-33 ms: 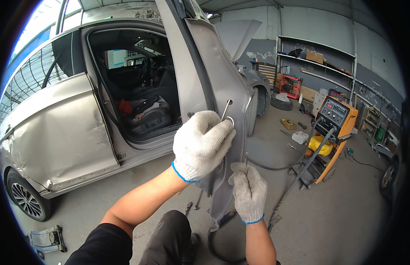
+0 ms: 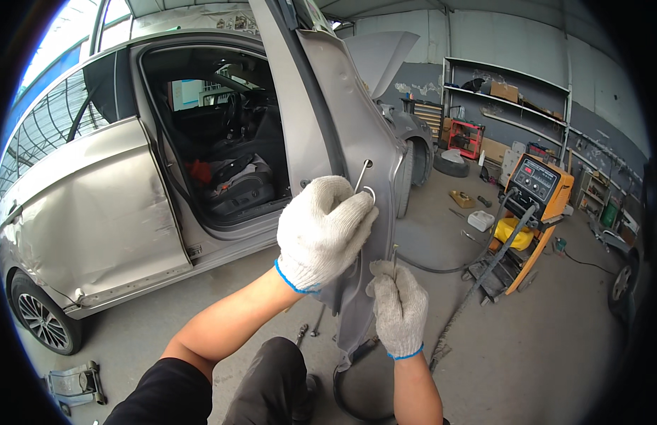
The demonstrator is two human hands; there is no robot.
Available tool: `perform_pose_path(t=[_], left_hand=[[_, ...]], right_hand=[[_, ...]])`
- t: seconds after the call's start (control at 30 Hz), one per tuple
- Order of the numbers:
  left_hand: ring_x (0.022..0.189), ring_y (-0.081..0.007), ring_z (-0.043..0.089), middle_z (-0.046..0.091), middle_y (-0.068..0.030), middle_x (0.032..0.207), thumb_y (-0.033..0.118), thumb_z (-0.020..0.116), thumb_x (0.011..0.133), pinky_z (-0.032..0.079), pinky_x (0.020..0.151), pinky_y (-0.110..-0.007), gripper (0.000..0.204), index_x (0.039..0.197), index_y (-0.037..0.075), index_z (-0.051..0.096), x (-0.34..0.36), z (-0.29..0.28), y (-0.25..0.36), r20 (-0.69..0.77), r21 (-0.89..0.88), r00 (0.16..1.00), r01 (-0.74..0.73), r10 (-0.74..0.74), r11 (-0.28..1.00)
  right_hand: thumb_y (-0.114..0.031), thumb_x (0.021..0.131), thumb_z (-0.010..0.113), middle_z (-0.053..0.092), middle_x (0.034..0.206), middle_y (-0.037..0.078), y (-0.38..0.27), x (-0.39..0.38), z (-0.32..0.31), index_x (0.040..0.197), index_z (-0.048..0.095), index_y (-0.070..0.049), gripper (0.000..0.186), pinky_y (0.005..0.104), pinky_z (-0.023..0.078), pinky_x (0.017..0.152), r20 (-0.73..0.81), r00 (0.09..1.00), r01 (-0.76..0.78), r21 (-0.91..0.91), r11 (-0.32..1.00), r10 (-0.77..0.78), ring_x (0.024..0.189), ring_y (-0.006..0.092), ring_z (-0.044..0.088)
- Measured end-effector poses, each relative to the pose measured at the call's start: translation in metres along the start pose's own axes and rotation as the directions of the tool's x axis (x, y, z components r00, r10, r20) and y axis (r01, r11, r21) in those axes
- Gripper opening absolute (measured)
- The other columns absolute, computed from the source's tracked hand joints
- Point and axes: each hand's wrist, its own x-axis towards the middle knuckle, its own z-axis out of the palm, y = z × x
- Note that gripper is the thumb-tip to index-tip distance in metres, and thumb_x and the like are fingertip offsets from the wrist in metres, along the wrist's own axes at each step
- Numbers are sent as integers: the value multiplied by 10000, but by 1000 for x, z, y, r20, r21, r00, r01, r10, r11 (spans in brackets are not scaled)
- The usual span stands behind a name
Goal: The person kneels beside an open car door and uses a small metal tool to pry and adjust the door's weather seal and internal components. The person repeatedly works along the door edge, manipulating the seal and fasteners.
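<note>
An open grey car door [image 2: 342, 106] stands edge-on in front of me. My left hand [image 2: 325, 230], in a white knit glove, is closed around a tool at the door's edge. A thin metal rod [image 2: 362, 173] and a small ring stick out above its fingers. My right hand [image 2: 399, 312], also gloved, sits lower on the door edge, gripping a thin metal pin [image 2: 394, 251] that points upward. What the pin joins to is hidden by the glove.
The silver car [image 2: 94, 212] has a dented rear door at left. An orange machine [image 2: 537, 188] with hoses stands at right, with a black cable [image 2: 442, 269] on the concrete floor. A floor jack [image 2: 73, 382] lies lower left. Shelves [image 2: 505, 92] line the back wall.
</note>
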Motion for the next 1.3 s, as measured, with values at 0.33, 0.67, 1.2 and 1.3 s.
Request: perform_pose_path(t=[0.33,0.67,1.2,1.3], left_hand=[[776,-325,671,625,-159,988,111,788,841,542,648,-397,199,1017,77,700,23,-23,20,228,150,971,43,-77,988],[750,-346,646,597,-140,873,167,733,897,515,634,-448,124,962,84,669,43,-30,24,378,210,924,-16,-66,978],[751,-333,657,660,-120,840,169,748,883,516,668,-442,136,950,66,688,70,-39,1,398,115,900,-244,181,963],[728,-314,655,667,-103,798,154,773,860,511,657,-425,132,926,60,709,66,-37,0,326,128,922,-262,209,957]], right_hand=[[-77,990,598,685,779,149,-7,0,-1,1063,694,73,192,313,536,648,11,1000,-8,-18,1000,8,672,174,652],[-77,965,615,703,806,178,-10,0,-5,1086,702,67,207,319,558,674,-2,999,39,-34,999,-39,699,210,703],[-73,979,631,681,749,95,-14,2,-11,1088,696,51,177,298,532,641,-50,973,225,-42,973,-227,662,159,651],[-74,976,637,682,752,123,-16,2,-13,1080,695,46,169,313,534,627,-52,972,228,-25,973,-229,654,196,669]])
